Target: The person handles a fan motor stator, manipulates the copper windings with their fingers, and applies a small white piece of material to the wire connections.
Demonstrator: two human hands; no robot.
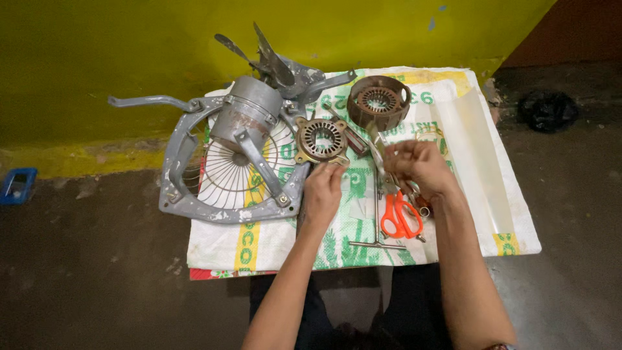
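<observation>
My left hand (322,193) rests on the woven sack (479,194), fingertips touching the lower edge of a brass-coloured stator ring (321,140). My right hand (420,167) is closed on a thin strip of clear, shiny material (378,150) held just above the sack. Under my right wrist lie orange-handled scissors (400,218). A metal T-handle wrench (377,228) lies between my two forearms. A rusty round motor housing (379,102) sits beyond my right hand.
A grey exhaust-fan frame with a wire grille (228,170) and motor casing (247,115) lies at left. Metal fan blades (277,66) stand against the yellow wall (97,58). A blue object (17,185) lies far left, a black bag (547,110) far right on the concrete floor.
</observation>
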